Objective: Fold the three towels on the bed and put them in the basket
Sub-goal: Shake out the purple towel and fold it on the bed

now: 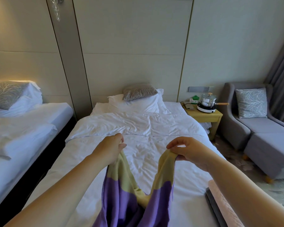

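**Hotel twin room**

Reads as a hotel bedroom, not a home. Two matching singles in white linen: one bed (138, 126) dead ahead at 12 o'clock, second bed (31, 122) at 10. Each has white pillows (138, 105) and the same grey branch-pattern cushion (139, 91). Full-height padded wall panels (133, 46) behind both, and a switch plate (197, 89) at 1. Wooden nightstand (205, 116) at 1, with a pot (207, 99) on a hotplate (206, 109). Grey armchair (246, 126) with footstool (272, 153) at 2, grey curtain (282, 71) behind. Patterned carpet (282, 190).
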`<state>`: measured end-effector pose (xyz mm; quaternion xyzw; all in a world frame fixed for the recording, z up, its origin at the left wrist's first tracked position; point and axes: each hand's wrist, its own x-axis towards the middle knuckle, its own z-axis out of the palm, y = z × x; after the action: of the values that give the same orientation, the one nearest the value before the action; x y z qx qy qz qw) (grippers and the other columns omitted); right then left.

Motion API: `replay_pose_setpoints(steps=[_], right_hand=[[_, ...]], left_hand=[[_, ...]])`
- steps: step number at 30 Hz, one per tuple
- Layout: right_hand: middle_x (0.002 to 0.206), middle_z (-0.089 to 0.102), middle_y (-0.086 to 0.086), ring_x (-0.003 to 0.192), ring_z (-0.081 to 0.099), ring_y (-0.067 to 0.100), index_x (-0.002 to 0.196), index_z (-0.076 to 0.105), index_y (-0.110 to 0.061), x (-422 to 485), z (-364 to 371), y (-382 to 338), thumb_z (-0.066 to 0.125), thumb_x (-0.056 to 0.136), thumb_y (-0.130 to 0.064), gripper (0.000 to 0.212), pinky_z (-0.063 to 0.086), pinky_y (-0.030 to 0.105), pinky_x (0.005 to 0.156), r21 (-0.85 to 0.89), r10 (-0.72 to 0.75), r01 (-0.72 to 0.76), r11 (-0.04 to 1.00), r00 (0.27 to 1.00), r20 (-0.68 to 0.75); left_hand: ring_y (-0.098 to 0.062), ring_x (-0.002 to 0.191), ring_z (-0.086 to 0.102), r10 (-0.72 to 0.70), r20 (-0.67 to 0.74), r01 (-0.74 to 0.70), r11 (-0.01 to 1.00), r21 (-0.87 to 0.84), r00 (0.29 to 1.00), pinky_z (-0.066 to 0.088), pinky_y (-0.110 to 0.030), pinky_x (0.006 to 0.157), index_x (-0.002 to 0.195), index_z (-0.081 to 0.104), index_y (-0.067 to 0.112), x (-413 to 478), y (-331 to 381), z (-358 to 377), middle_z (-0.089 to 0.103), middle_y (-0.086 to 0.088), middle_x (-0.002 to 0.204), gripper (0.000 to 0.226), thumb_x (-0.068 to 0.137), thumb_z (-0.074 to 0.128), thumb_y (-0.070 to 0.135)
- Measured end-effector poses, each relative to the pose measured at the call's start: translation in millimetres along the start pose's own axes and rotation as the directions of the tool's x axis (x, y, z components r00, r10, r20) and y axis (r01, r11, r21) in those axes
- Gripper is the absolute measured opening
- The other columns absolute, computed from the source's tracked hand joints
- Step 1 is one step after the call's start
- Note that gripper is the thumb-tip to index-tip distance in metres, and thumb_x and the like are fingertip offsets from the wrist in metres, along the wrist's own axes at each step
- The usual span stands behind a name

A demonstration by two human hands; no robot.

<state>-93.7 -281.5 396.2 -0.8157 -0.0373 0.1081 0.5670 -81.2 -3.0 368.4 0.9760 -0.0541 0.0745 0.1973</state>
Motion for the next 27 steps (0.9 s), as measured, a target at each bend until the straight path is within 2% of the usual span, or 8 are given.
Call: replay_pose_setpoints(steps=[4, 7, 10, 13, 17, 20, 23, 27], right_hand=[[0.089, 0.067, 0.007, 0.070, 0.071, 0.016, 0.083, 0.071, -0.015, 0.6, 6.3, 1.8, 0.058, 0.088, -0.001, 0.020, 0.058, 0.023, 0.068, -0.097, -0.006, 0.003, 0.995, 1.000, -0.026], [0.083, 0.071, 0.006, 0.072, 0.069, 0.015, 0.082, 0.071, -0.011, -0.7, 11.5, 1.0, 0.056, 0.085, 0.005, 0.022, 0.058, 0.025, 0.070, -0.022, -0.051, 0.052, 0.998, 0.997, 0.049], [0.082, 0.074, 0.008, 0.074, 0.070, 0.013, 0.084, 0.068, -0.008, -0.2, 16.8, 2.2, 0.060, 0.085, 0.004, 0.015, 0.056, 0.023, 0.067, 0.088, -0.091, 0.083, 0.993, 0.993, 0.082], [0.081, 0.073, 0.008, 0.076, 0.070, 0.013, 0.086, 0.068, -0.007, 0.6, 20.8, 2.0, 0.070, 0.082, -0.005, 0.005, 0.054, 0.020, 0.069, 0.120, -0.111, 0.099, 0.988, 0.989, 0.097], [0.080, 0.065, 0.006, 0.079, 0.063, 0.013, 0.098, 0.068, -0.007, -1.2, 18.5, -1.9, 0.071, 0.074, 0.004, 0.026, 0.052, 0.027, 0.085, 0.107, -0.131, 0.107, 0.989, 0.958, 0.254], [0.091, 0.070, 0.011, 0.083, 0.066, 0.014, 0.101, 0.067, -0.004, -2.2, 19.4, -1.1, 0.060, 0.076, 0.017, 0.033, 0.052, 0.023, 0.082, 0.125, -0.163, 0.133, 0.983, 0.948, 0.273], [0.092, 0.073, 0.010, 0.086, 0.068, 0.015, 0.095, 0.070, -0.006, -3.0, 22.9, -0.5, 0.062, 0.080, 0.011, 0.023, 0.053, 0.024, 0.084, 0.078, -0.209, 0.197, 0.977, 0.961, 0.183], [0.086, 0.069, -0.013, 0.076, 0.059, -0.002, 0.088, 0.071, -0.024, -5.6, 29.7, -2.5, 0.067, 0.083, -0.004, 0.021, 0.046, 0.011, 0.069, -0.111, -0.336, 0.348, 0.931, 0.935, 0.116]], left_hand=[[-0.021, 0.070, 0.052, 0.110, -0.096, -0.085, 0.970, 0.227, 0.989, 0.033, -0.032, 0.054, 0.100, 0.046, 0.015, -2.1, 1.2, -0.6, 0.054, -0.001, 0.076, 0.021, 0.097, 0.051, 0.035], [-0.023, 0.072, 0.055, 0.182, -0.128, -0.142, 0.951, 0.275, 0.975, 0.037, -0.034, 0.056, 0.093, 0.046, 0.016, -4.7, 5.2, 5.0, 0.054, 0.000, 0.076, 0.018, 0.099, 0.047, 0.033], [-0.017, 0.075, 0.054, 0.183, -0.157, -0.178, 0.983, 0.042, 0.971, 0.042, -0.033, 0.064, 0.094, 0.051, 0.020, -6.7, 13.6, 7.5, 0.056, 0.004, 0.082, 0.010, 0.099, 0.044, 0.025], [-0.007, 0.086, 0.053, 0.164, -0.154, -0.198, 0.949, -0.246, 0.974, 0.040, -0.013, 0.071, 0.102, 0.054, 0.022, -10.2, 27.3, 5.5, 0.056, 0.006, 0.096, 0.015, 0.100, 0.041, 0.015], [0.009, 0.083, 0.052, 0.177, -0.108, -0.207, 0.880, -0.427, 0.978, 0.035, -0.003, 0.069, 0.097, 0.055, 0.029, -18.0, 44.6, 0.3, 0.055, 0.009, 0.098, 0.023, 0.099, 0.041, 0.010], [0.008, 0.074, 0.054, 0.145, -0.054, -0.148, 0.788, -0.597, 0.988, 0.040, -0.005, 0.068, 0.094, 0.061, 0.027, -19.1, 50.7, -0.9, 0.059, 0.009, 0.089, 0.016, 0.095, 0.054, 0.013], [-0.013, 0.082, 0.065, 0.059, -0.037, -0.067, 0.669, -0.741, 0.998, 0.050, -0.015, 0.072, 0.093, 0.063, 0.028, -19.8, 54.3, -0.3, 0.064, 0.005, 0.092, 0.016, 0.084, 0.071, 0.016], [-0.010, 0.084, 0.067, 0.049, 0.004, -0.024, 0.562, -0.827, 0.999, 0.053, -0.021, 0.074, 0.097, 0.061, 0.027, -19.9, 57.1, -0.8, 0.067, 0.004, 0.095, 0.027, 0.078, 0.078, 0.019]])
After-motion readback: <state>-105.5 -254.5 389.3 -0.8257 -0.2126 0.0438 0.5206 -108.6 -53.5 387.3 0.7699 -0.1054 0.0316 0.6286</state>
